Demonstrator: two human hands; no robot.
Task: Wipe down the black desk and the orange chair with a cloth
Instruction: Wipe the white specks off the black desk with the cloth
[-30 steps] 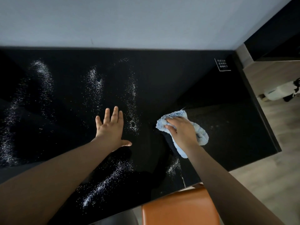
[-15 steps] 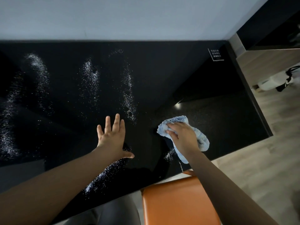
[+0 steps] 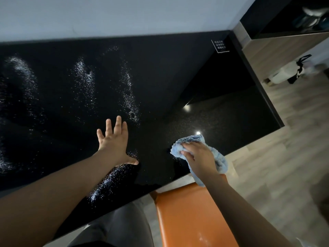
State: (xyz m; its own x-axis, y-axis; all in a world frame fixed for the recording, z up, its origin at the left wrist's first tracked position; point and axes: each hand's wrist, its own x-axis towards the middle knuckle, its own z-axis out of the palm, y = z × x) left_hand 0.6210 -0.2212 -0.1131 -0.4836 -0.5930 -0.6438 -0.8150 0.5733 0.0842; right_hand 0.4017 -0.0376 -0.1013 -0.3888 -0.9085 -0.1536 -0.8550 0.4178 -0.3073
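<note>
The black desk [image 3: 178, 72] fills most of the view, streaked with patches of white droplets [image 3: 83, 77] over its left and middle parts. My right hand [image 3: 199, 157] grips a bunched light blue cloth [image 3: 190, 140] near the desk's front edge, at the right of centre. My left hand [image 3: 114, 141] lies flat on the desk with fingers spread, left of the cloth. The orange chair [image 3: 188, 216] sits just under the front edge, below my right forearm.
A grey wall runs along the back of the desk. A small dark sign card [image 3: 219, 46] stands at the desk's far right corner. Wood floor lies to the right, with a white object and a black strap [image 3: 288, 72] on it. My grey trouser leg [image 3: 114, 227] is beside the chair.
My right hand has drawn the cloth back toward the front edge of the desk. The droplets that lay by the cloth are mostly gone. My left hand has kept its place.
</note>
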